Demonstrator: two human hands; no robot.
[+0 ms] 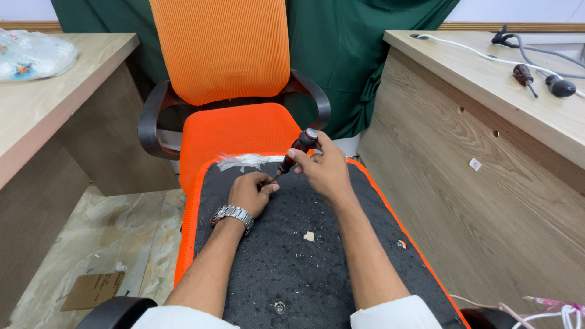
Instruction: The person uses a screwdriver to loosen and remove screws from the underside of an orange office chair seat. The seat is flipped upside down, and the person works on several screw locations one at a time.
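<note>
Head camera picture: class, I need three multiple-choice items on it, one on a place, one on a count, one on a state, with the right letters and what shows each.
1. Where does the tip of the screwdriver meet the work?
A. on the black underside of the seat pad
B. on the right desk
C. on the floor

2. How many screwdrivers lie on the right desk?
A. none
B. two
C. four

3. How is the right hand?
A. flat and open
B. closed on the screwdriver handle
C. out of view

Answers:
1 A, the tip meets the black fabric at the fingers of the left hand.
2 B, two dark-handled ones lie beside the cables.
3 B, its fingers wrap the handle.
</note>
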